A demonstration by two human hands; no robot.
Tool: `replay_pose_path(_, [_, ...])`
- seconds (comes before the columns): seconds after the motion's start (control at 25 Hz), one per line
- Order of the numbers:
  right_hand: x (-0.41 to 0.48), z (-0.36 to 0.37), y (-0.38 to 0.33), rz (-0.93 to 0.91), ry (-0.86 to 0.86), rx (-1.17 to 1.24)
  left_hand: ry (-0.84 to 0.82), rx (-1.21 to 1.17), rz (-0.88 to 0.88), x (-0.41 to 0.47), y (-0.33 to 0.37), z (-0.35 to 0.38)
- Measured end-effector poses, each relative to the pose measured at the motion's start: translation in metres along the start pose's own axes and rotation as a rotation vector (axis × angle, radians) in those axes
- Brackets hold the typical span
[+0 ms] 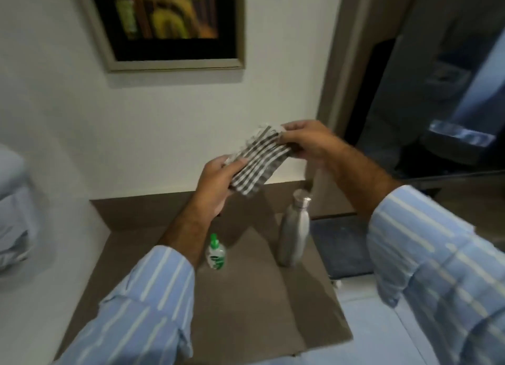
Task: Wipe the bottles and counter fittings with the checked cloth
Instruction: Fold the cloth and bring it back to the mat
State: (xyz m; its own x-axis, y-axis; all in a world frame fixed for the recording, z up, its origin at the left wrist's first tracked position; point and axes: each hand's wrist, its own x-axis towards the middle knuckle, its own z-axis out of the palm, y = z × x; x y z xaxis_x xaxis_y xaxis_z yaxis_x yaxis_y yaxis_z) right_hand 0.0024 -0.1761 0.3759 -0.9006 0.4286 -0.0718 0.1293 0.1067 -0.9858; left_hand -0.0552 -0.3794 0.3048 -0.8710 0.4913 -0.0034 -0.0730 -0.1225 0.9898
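Observation:
A folded grey-and-white checked cloth (258, 164) is stretched between both hands, held in the air above the brown counter (246, 296). My left hand (218, 184) grips its lower end and my right hand (308, 140) pinches its upper end. Below the cloth a tall steel bottle (293, 233) stands upright on the counter. A small clear bottle with a green cap (216, 252) stands to its left, just beside my left forearm.
A framed picture (169, 23) hangs on the white wall behind the counter. A dark mat (341, 244) lies right of the steel bottle. A doorway with dim furniture opens at the right. Pale bedding (13, 206) shows at the far left.

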Motion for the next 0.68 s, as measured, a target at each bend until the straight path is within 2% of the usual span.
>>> replay_pose_path(0.16, [-0.029, -0.163, 0.024, 0.099, 0.006, -0.048, -0.052, 0.218, 0.139, 0.026, -0.019, 0.15])
replay_pose_path(0.32, [-0.032, -0.287, 0.117, 0.4, 0.086, -0.213, -0.136, 0.37, 0.106, 0.049, -0.099, 0.269])
replay_pose_path(0.4, [-0.02, -0.322, 0.186, 0.514, 0.094, -0.284, -0.177, 0.46, 0.022, 0.065, -0.163, 0.306])
replay_pose_path(0.52, [0.01, -0.336, 0.302, 0.613, 0.125, -0.259, -0.203, 0.528, -0.278, 0.088, -0.264, 0.324])
replay_pose_path(0.6, [0.037, -0.331, 0.381, 0.627, 0.189, -0.242, -0.17, 0.578, -0.434, 0.108, -0.325, 0.322])
replay_pose_path(0.68, [0.059, -0.319, 0.439, 0.613, 0.239, -0.305, -0.093, 0.665, -0.489, 0.126, -0.369, 0.315])
